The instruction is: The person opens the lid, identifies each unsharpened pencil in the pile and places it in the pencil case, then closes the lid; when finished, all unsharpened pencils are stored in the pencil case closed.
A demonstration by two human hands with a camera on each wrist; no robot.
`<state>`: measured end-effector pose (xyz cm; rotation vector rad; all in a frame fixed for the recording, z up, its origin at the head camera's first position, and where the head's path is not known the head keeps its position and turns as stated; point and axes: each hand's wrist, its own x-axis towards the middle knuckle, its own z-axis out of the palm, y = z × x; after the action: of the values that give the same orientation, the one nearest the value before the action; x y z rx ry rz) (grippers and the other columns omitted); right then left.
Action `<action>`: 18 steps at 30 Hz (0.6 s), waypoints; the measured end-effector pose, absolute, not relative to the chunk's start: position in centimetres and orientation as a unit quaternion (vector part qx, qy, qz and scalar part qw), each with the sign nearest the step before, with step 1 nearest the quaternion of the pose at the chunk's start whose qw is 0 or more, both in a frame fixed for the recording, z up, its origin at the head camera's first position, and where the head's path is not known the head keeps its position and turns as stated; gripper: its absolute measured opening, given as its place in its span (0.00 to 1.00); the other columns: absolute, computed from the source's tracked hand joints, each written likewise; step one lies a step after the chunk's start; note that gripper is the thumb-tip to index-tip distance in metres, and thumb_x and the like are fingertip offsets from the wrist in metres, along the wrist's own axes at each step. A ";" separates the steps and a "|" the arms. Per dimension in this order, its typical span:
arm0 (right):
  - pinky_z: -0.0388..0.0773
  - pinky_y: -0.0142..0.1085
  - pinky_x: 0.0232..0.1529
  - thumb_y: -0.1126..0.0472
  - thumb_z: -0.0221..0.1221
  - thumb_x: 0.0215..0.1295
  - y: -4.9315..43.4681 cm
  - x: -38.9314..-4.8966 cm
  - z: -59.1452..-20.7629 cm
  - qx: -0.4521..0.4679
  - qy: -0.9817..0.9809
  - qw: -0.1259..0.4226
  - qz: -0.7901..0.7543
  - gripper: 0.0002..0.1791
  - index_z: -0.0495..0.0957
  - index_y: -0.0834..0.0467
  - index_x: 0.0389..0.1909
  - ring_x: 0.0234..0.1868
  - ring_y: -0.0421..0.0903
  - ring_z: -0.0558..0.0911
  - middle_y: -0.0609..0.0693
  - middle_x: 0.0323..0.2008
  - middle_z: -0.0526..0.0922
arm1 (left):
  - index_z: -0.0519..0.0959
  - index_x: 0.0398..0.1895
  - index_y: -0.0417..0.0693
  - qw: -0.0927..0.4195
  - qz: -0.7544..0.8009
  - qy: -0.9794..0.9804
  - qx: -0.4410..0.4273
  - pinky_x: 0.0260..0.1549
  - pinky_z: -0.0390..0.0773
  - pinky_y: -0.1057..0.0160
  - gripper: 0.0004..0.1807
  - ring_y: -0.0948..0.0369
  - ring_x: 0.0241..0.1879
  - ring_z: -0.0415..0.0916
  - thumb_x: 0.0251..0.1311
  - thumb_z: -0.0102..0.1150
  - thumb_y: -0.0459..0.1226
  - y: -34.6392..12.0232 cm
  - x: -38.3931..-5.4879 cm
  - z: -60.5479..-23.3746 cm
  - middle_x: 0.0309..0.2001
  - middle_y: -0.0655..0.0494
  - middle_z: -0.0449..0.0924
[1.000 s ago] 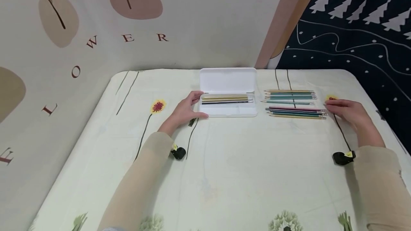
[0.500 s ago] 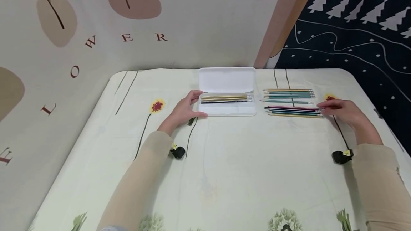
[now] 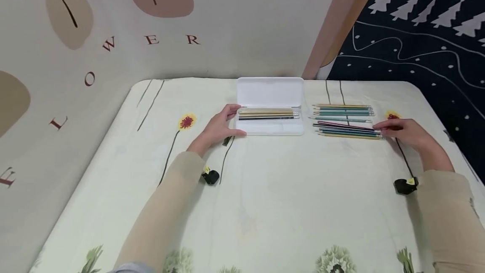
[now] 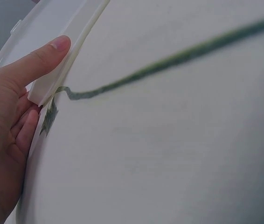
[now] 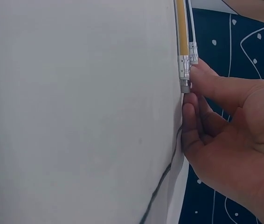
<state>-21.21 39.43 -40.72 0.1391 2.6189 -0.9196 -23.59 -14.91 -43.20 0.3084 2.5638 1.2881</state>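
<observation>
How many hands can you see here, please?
2: the left hand grips the left end of the white case; further right, the right hand pinches at least one dark pencil.

Smooth plastic case, glossy pencils with shiny metal ferrules, matt cloth table cover, matt fabric sleeves.

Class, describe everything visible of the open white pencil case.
The rectangular white pencil case, apparently plastic, lies open on the pale flower-print tablecloth, near the cloth's far edge. Its plain lid is swung back at the far side. Several gold and dark pencils lie lengthwise in its far half, pale ends rightward. The left hand grips its left end.
</observation>
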 end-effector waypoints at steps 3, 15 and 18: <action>0.58 0.66 0.63 0.59 0.53 0.76 39.4 -21.2 -40.6 0.045 0.926 0.193 -0.322 0.19 0.76 0.64 0.61 0.62 0.68 0.58 0.73 0.66 0.63 | 0.58 0.73 0.59 0.132 0.436 0.884 0.105 0.77 0.60 0.54 0.50 0.55 0.76 0.59 0.48 0.78 0.48 -15.0 -23.4 -43.2 0.77 0.57 0.59; 0.66 0.49 0.53 0.53 0.54 0.75 39.3 -20.9 -40.9 0.042 0.923 0.170 -0.344 0.18 0.80 0.59 0.56 0.55 0.59 0.62 0.68 0.63 0.65 | 0.58 0.73 0.57 0.126 0.438 0.884 0.108 0.77 0.60 0.54 0.50 0.55 0.76 0.58 0.49 0.77 0.47 -15.1 -23.3 -43.1 0.77 0.55 0.59; 0.62 0.54 0.59 0.46 0.52 0.75 39.4 -20.5 -40.8 0.048 0.913 0.156 -0.374 0.20 0.81 0.53 0.57 0.58 0.59 0.60 0.64 0.66 0.62 | 0.58 0.73 0.57 0.124 0.441 0.882 0.112 0.76 0.60 0.54 0.50 0.55 0.76 0.58 0.49 0.77 0.47 -15.1 -23.4 -43.0 0.77 0.55 0.59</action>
<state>-20.48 39.44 -40.80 0.1362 2.6154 -1.0703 -23.42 -15.11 -43.03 0.3260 2.5708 1.2865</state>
